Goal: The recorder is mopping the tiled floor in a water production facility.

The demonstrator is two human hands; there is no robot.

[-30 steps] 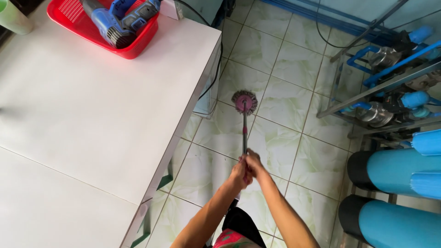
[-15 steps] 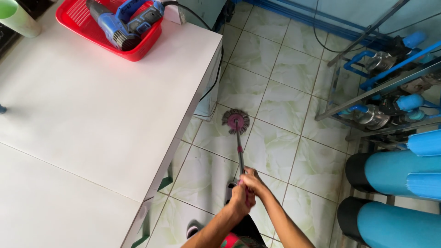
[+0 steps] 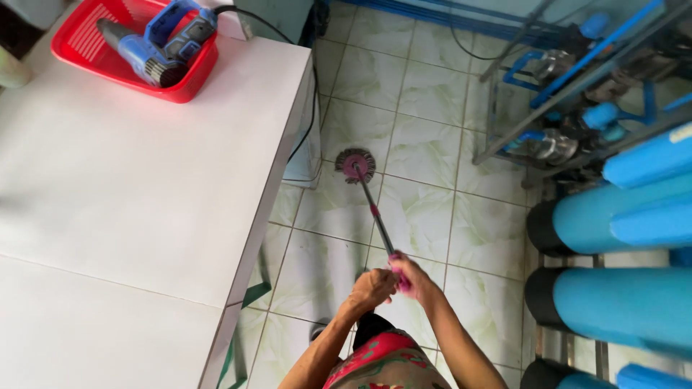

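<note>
I hold a mop with both hands. Its round grey-and-pink head rests on the pale green tiled floor, just right of the white table's edge. The thin metal handle runs from the head back toward me. My left hand is closed around the lower end of the handle. My right hand grips the pink end just beside it.
A white table fills the left side, with a red basket holding a blue power tool at its far end; a black cord hangs over its edge. Blue cylinders and a metal rack with pipes stand on the right.
The mop head slid along the floor, first nearer to me and toward the table, then back out a little. Both hands kept their grip on the handle.
</note>
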